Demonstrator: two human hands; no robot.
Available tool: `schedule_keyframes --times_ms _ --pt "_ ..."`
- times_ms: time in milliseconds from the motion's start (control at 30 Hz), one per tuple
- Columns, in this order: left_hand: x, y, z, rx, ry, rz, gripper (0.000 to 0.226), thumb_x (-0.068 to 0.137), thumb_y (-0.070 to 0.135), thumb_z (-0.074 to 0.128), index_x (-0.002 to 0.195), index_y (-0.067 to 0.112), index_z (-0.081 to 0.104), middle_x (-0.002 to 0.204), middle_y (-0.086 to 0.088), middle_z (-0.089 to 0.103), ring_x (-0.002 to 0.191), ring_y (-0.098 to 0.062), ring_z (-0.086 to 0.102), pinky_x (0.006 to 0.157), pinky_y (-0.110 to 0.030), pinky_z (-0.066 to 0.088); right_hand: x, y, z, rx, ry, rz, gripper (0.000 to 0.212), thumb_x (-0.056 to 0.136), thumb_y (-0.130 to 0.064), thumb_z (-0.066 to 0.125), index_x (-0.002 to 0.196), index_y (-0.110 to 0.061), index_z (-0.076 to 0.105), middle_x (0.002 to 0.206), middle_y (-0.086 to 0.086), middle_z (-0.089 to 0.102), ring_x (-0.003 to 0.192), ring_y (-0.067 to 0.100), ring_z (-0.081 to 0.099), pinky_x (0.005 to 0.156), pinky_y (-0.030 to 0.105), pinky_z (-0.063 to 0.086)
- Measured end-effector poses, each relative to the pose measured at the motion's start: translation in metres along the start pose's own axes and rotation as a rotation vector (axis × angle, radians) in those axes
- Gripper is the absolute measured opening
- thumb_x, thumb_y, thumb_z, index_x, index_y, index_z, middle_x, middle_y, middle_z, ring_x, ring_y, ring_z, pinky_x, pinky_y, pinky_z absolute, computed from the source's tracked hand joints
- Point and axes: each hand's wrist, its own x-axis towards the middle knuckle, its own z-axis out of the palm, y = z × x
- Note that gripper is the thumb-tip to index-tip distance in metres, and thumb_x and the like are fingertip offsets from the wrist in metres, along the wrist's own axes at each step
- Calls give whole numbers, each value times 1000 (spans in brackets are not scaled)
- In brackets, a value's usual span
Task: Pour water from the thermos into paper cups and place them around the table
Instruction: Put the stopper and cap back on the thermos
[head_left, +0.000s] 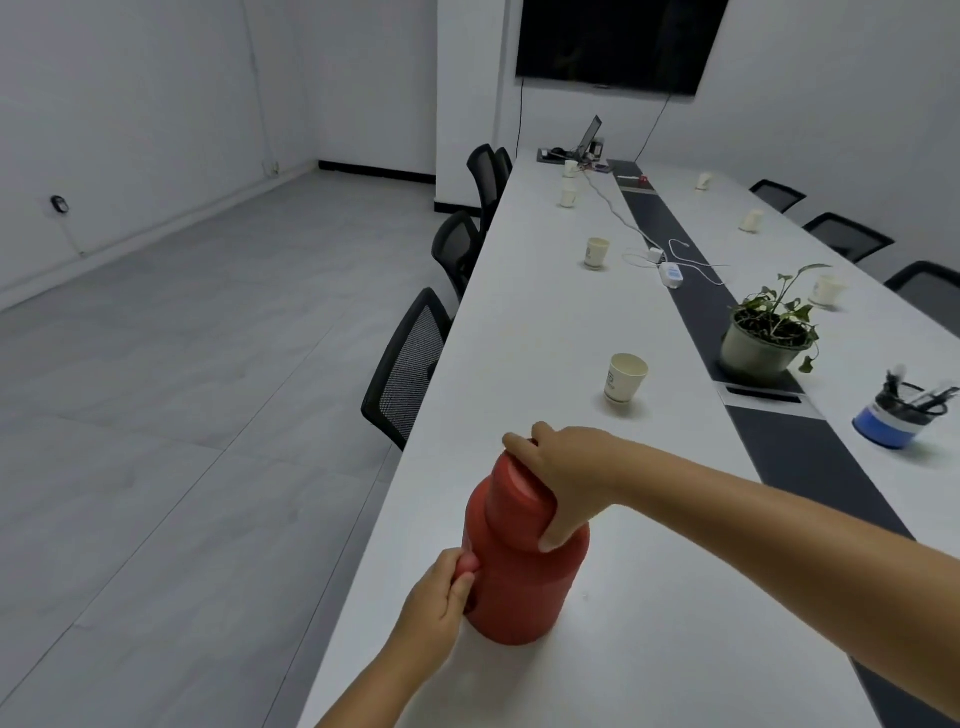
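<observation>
Under the right hand (566, 480) stands the red thermos (519, 566), upright on the white table (545, 322) near its left edge. The right fingers (519, 446) curl over the far side of the lid (519, 499) and the thumb wraps the near side, so this hand grips the lid from above. At the thermos's left flank the left hand (441, 603) has its fingers closed round the handle (469, 564), the thumb pressing on top of it.

Just beyond the right fingertips, a paper cup (625, 378) stands upright on the table, apart from the hand. Further past it along the same side stand a second cup (596, 253), then a third cup (569, 196) and a fourth cup (571, 168), well away from the fingers. To the right of the hand, across the dark centre strip (675, 234), more cups stand along the other side: one behind the potted plant (769, 338), cup five (827, 290), then cup six (751, 221) and cup seven (703, 181). Whether any cup holds water cannot be told.

Right of the right forearm sits a blue pen holder (893, 423). Black chairs (410, 369) line the table's left edge, beyond the left fingers.
</observation>
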Motion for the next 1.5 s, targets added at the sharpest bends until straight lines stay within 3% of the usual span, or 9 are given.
schedule_keyframes --times_ms 333,533,633,800,933,1000,1067,1233,1500 --pt "-1 0 -10 24 -81 23 22 95 11 40 90 32 45 83 12 53 68 7 53 81 -30 50 -9 -8 17 101 92 86 100 64 -63 63 139 -35 3 127 13 35 103 32 48 73 31 34" --pt "2 -2 -15 17 -121 6 24 95 11 41 94 35 45 90 6 56 80 -10 57 87 -31 49 -8 3 -6 -195 9 -268 92 59 -24 76 131 -38 20 131 8 30 103 33 42 64 34 40" --pt "5 -5 -18 30 -123 1 23 95 12 41 95 34 45 94 1 57 80 -14 57 87 -33 50 -4 3 -16 -175 -77 -295 94 59 -14 77 133 -36 22 138 5 23 114 33 38 74 39 45" --pt "5 -6 -13 44 -73 22 25 95 10 40 88 34 44 82 9 53 73 -9 56 78 -27 49 -5 -1 -8 -54 -11 -62 86 63 -53 70 130 -22 28 114 10 44 82 26 47 70 33 40" --pt "3 -6 -8 22 -19 24 20 95 9 39 88 28 45 88 1 55 78 -22 59 79 -33 49 0 -28 -1 3 149 265 73 67 -73 51 95 -5 50 68 2 48 60 20 42 55 29 31" --pt "3 -7 -7 23 -19 27 17 95 9 40 92 24 46 88 0 55 79 -22 57 83 -39 50 0 -23 -2 4 77 214 81 67 -72 52 115 -7 45 96 8 57 77 25 51 63 30 35" --pt "2 -7 -9 27 -49 22 16 95 10 39 92 24 46 92 -5 58 81 -25 59 83 -40 49 -5 -8 -2 15 -48 44 92 66 -61 64 138 -26 18 131 11 38 103 32 49 72 34 36" --pt "4 -7 -11 47 -86 27 20 95 12 40 89 30 44 88 -1 58 76 -18 59 80 -32 49 -12 8 7 -72 83 -215 89 65 -46 72 135 -41 17 137 12 26 116 32 37 83 38 42" --pt "-3 -4 -2 10 -53 14 20 95 10 40 84 27 45 77 7 53 73 -20 60 74 -30 49 -4 -50 36 119 346 386 69 75 -59 48 126 -16 29 120 15 38 101 36 43 76 40 46"
